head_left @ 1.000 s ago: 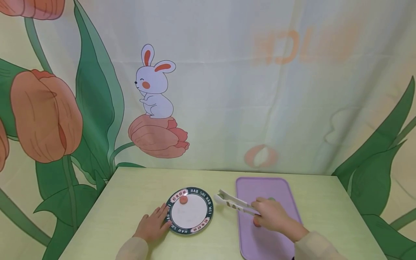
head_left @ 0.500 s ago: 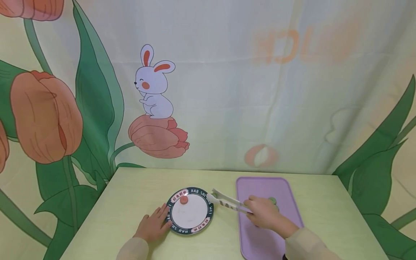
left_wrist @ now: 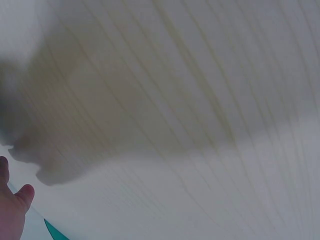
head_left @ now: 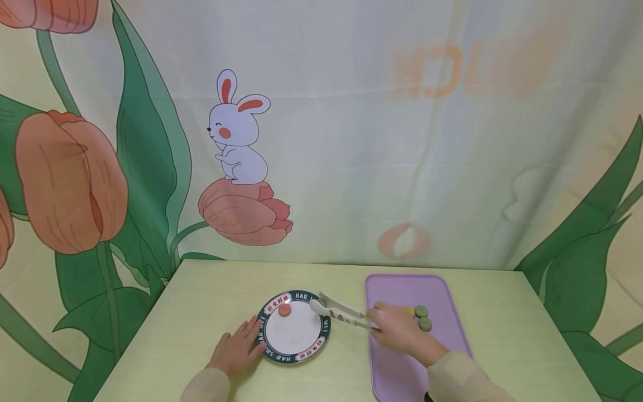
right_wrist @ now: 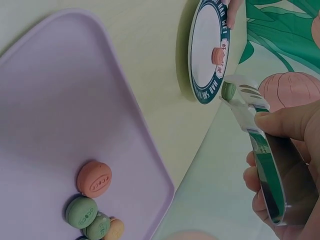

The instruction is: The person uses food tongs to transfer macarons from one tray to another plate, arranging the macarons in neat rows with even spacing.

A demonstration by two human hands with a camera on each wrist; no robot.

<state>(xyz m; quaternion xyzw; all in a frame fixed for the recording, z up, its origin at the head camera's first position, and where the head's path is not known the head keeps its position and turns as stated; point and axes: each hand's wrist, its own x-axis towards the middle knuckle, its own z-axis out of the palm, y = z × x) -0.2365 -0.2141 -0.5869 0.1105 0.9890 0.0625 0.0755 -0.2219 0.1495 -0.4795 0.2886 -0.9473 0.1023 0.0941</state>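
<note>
My right hand (head_left: 397, 329) grips a pair of tongs (head_left: 349, 314), whose tips are over the right rim of a round plate (head_left: 291, 335). Between the tips sits a green macaron (right_wrist: 228, 91), clear in the right wrist view. On the white plate with its dark lettered rim lies a pink macaron (head_left: 284, 310). My left hand (head_left: 236, 347) rests at the plate's left edge, fingers extended; only part of it shows in the left wrist view.
A purple tray (head_left: 392, 287) lies on the right of the table. It bears a pink macaron (right_wrist: 94, 179), green macarons (right_wrist: 81, 212) and a yellow one (right_wrist: 115, 229). Behind the table (head_left: 211, 285) hangs a printed curtain (head_left: 341, 167).
My right hand has moved left with the tongs, bringing their tips from beside the plate to over its rim. Macarons on the tray have come into view. My left hand stays put.
</note>
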